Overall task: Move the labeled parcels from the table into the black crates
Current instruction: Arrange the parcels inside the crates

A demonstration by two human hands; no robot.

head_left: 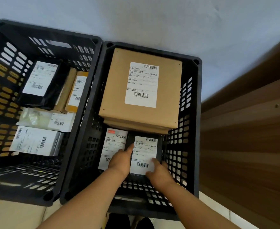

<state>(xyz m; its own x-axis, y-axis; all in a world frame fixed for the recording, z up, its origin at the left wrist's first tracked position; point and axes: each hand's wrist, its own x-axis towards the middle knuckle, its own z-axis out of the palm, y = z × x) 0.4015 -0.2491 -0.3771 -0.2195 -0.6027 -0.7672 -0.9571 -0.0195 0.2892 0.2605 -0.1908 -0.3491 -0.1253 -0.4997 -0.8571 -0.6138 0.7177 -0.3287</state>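
Standing side by side on the floor are two black crates, the left crate (42, 35) and the right crate (196, 113), touching along their adjoining walls. The left crate holds five labeled parcels: a black pouch (53, 90) and two tan boxes (70, 90) on edge toward its far wall, a clear bag (37, 119) in the middle, and a white pouch (35, 141) toward its near wall. The right crate holds four that can be counted: a large cardboard box (117, 90) stacked on a second cardboard box (136, 128) at its far end, a white-labeled parcel (111, 144) at the near-left, and a black parcel (144, 152) at the near-right, just beside it. Both hands reach down inside the right crate. The left hand (121, 160) lies along the black parcel's left edge, fingers straight, index finger extended against that edge. The right hand (160, 174) grips the parcel's near-right corner, thumb pressed on its label. The black parcel sits between the two hands, low in the crate near its near wall. Wooden boards (251, 129) lie right of the crates.
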